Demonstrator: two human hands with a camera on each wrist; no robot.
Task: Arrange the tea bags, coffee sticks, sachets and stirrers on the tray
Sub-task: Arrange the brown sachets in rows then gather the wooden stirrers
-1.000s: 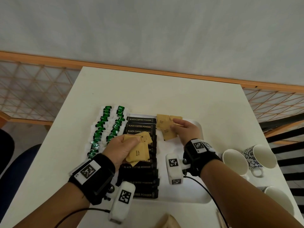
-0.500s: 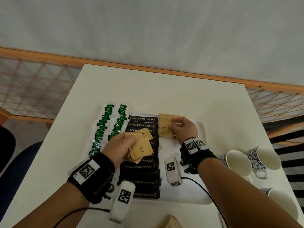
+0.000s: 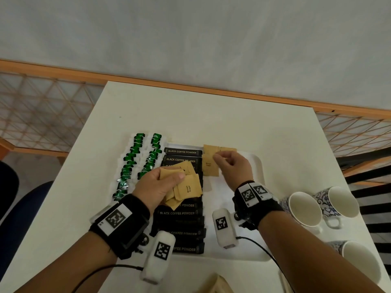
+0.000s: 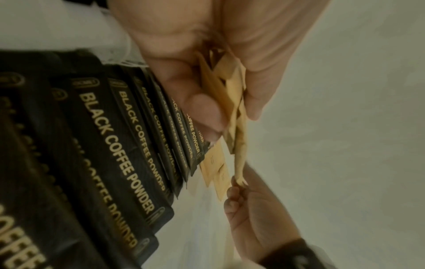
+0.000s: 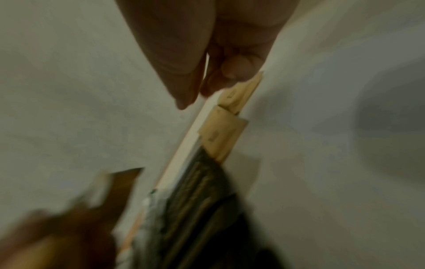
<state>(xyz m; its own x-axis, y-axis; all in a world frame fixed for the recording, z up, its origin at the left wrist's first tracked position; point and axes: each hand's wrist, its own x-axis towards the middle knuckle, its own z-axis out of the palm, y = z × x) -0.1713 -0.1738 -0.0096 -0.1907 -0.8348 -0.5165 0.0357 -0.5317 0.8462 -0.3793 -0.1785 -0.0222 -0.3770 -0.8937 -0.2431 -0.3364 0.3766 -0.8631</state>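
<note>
A white tray [image 3: 258,166] carries two columns of green tea bags [image 3: 135,157] at the left and a column of black coffee sticks [image 3: 182,152] in the middle. Brown sugar sachets [image 3: 209,166] lie flat to the right of the far sticks. My left hand [image 3: 169,176] grips a fanned bunch of brown sachets [image 3: 188,189] above the sticks; the left wrist view shows thumb and fingers [image 4: 207,123] pinching that bunch [image 4: 234,94]. My right hand [image 3: 222,159] hovers over the laid sachets [image 5: 220,134], fingers curled, nothing visible between them.
Three white cups stand right of the tray: two side by side [image 3: 304,208] [image 3: 340,199] and one nearer [image 3: 359,263]. A brown paper item [image 3: 218,284] pokes in at the table's front edge. A wooden railing runs behind the table and a blue chair [image 3: 25,208] is at the left.
The skewed sachets under my right hand now lie straight beside the far coffee sticks, and that hand has lifted off them slightly. My left hand keeps its bunch, barely moved.
</note>
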